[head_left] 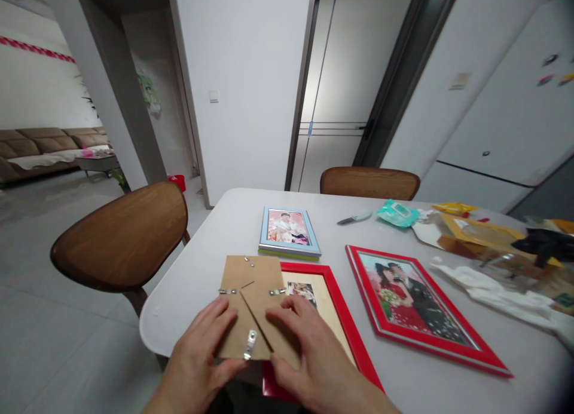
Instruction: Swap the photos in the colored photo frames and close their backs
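Note:
A brown backing board [251, 276] with small metal clips and a diagonal slit lies under both hands near the front table edge. My left hand [200, 345] grips its left side, with the thumb at the near edge. The right side is held by my right hand [309, 351], fingers bent on the surface and thumb at the near corner. Partly beneath the board and my right hand is a red frame [338, 294] with a small photo on a cream panel. Beyond it, a light-blue picture frame [264, 223] rests on a greenish one.
A red framed couple photo [430, 354] lies to the right. Farther back are a utility knife [354, 218] and a teal wipes pack [397, 213]. Packaging [475, 235] and white wrap [493, 288] crowd the right side. Wooden chairs [125, 235] stand at the left and far sides.

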Available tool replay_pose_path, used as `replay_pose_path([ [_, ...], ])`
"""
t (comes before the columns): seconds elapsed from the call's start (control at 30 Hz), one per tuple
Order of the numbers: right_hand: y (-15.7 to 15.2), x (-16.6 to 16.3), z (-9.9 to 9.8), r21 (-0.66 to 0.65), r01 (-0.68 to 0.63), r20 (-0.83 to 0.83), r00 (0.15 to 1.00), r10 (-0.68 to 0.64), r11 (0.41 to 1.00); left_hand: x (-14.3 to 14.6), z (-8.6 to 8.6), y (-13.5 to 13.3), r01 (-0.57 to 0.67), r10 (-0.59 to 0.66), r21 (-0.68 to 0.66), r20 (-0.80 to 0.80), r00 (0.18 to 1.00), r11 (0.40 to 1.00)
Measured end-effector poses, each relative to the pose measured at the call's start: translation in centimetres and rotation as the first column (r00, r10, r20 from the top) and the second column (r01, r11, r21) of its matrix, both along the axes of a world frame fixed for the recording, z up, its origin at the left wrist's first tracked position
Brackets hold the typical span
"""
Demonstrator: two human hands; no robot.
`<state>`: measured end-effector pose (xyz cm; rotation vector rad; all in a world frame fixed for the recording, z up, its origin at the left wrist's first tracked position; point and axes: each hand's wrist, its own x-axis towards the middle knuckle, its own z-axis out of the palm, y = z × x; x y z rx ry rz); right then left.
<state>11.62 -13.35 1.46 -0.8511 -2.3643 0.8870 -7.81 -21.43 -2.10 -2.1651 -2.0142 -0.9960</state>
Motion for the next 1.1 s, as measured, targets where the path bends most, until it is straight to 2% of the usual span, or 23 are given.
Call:
replay_pose_path([
  [0.17, 1.5, 6.8, -2.2, 0.082, 0.108, 0.116, 0.986, -0.117, 0.991, 6.1, -1.2, 2.4, 0.178, -0.157, -0.168, 0.131, 0.979, 0.970],
  [0.3, 1.9, 8.7, -3.6, 0.128, 0.160, 0.173, 0.968, -0.181, 0.979, 8.2, -1.9, 3.6, 0.211, -0.162, -0.254, 0.200, 0.966, 0.944],
  [0.53, 2.3, 7.8, -5.4, 0.250, 0.171, 0.180, 0.959, -0.219, 0.953, 8.1, 0.0, 4.4, 0.183, -0.136, -0.395, 0.145, 0.980, 0.900],
  [0.7, 1.9, 7.9, -5.5, 0.348, 0.135, 0.196, 0.957, -0.213, 0.928, 7.6, -0.1, 4.0, 0.209, -0.179, -0.410, 0.112, 0.978, 0.888],
  [0.8, 1.5, 7.4, -4.6, 0.380, 0.029, 0.241, 0.962, -0.130, 0.924, 7.2, -0.7, 3.8, 0.241, -0.211, -0.411, 0.118, 0.970, 0.879],
  [0.93, 1.1, 6.4, -3.3, 0.318, -0.161, 0.330, 0.943, 0.050, 0.935, 6.7, -1.0, 3.6, 0.278, -0.252, -0.405, 0.117, 0.961, 0.871],
  [1.1, 1.0, 6.5, -2.9, 0.277, -0.219, 0.344, 0.932, 0.116, 0.935, 6.6, -0.8, 3.6, 0.271, -0.264, -0.421, 0.075, 0.962, 0.866],
])
